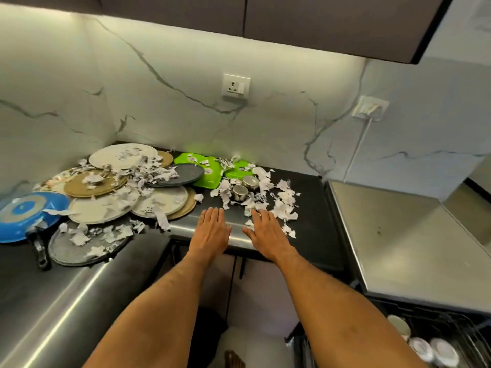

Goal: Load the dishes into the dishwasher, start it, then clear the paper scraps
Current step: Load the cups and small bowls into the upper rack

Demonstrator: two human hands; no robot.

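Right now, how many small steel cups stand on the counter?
2. One steel cup stands among the paper scraps; the other steel cup is just behind it, by the green tray. Scraps may hide more.

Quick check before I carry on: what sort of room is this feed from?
Most likely a home kitchen. A dark countertop under wall cabinets carries a pile of plates strewn with paper scraps, and an open dishwasher rack with dishes sits at lower right. Both hands, left hand and right hand, lie flat on the counter edge.

Both arms outstretched, left hand (212, 229) and right hand (267, 231) flat, fingers straight.
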